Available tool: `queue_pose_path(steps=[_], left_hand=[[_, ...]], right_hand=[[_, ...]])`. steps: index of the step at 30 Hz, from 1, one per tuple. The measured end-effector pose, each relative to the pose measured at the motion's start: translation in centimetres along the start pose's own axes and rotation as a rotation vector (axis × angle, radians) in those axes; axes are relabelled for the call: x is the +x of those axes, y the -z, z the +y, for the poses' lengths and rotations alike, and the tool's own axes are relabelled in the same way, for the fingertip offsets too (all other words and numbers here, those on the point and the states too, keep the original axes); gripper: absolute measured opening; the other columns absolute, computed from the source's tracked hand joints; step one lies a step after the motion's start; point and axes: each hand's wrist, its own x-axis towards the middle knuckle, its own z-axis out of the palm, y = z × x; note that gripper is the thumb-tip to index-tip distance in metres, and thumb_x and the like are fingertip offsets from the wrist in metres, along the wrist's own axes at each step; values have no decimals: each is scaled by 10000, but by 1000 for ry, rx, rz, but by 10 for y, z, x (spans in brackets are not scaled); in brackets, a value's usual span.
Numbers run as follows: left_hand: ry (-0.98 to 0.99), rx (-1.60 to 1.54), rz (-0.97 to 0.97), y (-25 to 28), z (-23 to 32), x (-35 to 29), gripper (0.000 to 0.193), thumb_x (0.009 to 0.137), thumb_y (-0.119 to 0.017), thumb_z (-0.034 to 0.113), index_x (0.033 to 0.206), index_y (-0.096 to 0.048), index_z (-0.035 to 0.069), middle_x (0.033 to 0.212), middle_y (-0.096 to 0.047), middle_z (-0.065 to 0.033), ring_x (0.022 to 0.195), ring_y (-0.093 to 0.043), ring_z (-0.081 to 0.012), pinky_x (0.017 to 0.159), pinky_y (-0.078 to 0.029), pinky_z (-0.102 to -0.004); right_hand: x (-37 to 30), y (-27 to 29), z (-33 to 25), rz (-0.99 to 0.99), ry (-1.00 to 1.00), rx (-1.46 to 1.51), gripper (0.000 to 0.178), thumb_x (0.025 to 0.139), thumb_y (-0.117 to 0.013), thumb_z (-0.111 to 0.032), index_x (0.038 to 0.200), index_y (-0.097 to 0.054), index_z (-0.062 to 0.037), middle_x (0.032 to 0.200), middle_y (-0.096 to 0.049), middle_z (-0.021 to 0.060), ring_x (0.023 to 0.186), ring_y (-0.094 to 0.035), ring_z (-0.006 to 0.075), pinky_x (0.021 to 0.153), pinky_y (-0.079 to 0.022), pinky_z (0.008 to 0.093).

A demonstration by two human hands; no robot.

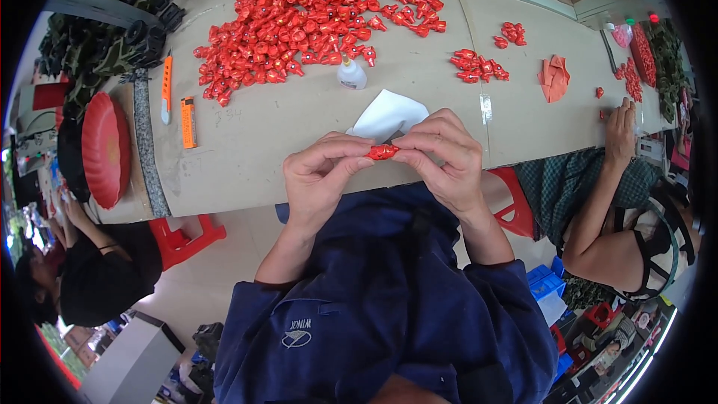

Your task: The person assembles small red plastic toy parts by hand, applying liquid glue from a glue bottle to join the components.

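Between the fingertips of both hands is a small red plastic part (382, 152), held near the table's front edge. My left hand (323, 172) pinches its left end between thumb and forefinger. The right end is pinched by my right hand (443, 158), where a small dark piece also shows by the fingers, too hidden to name. Just beyond the hands lies a folded white cloth or paper (389, 111). Behind it stands a small white squeeze bottle (351, 74) with a pointed tip. A big heap of similar red parts (299, 26) covers the far middle of the table.
Left on the table (247, 172) lie an orange utility knife (167, 88) and an orange-black box (188, 123). A red scalloped tray (107, 150) is further left. Small red clusters (479, 67) and a crumpled red-orange cloth (554, 78) lie right. Co-workers sit at both sides.
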Motion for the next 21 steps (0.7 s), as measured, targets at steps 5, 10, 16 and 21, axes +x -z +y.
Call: queue_pose_path(steps=[5, 10, 16, 21], left_hand=[[26, -40, -6, 0, 1, 0, 136, 733, -583, -96, 852, -613, -38, 872, -613, -138, 833, -578, -174, 730, -470, -258], [39, -49, 0, 0, 0, -1, 134, 743, -580, -91, 867, -607, -49, 868, -613, -128, 816, -583, -157, 727, -474, -247], [149, -105, 22, 0, 2, -2, 142, 750, -588, -71, 892, -596, -63, 843, -622, -111, 766, -600, -136, 707, -489, -229], [170, -117, 23, 1, 2, -2, 148, 744, -599, -64, 892, -597, -60, 821, -625, -112, 752, -602, -134, 695, -491, -225]], right_hand=[[-3, -2, 1, 13, -3, 13, 140, 627, -698, -61, 758, -653, -40, 707, -590, 47, 657, -513, 173, 577, -411, 277], [-4, -3, 1, 7, -46, 40, 127, 638, -699, -66, 749, -648, -33, 696, -592, 46, 663, -523, 170, 593, -412, 274], [-6, -5, -4, -9, -203, 159, 89, 673, -685, -58, 743, -643, -22, 677, -591, 44, 674, -533, 162, 618, -413, 269], [-6, -6, -5, -11, -229, 178, 83, 679, -678, -53, 749, -644, -24, 669, -590, 46, 673, -533, 160, 625, -410, 268]])
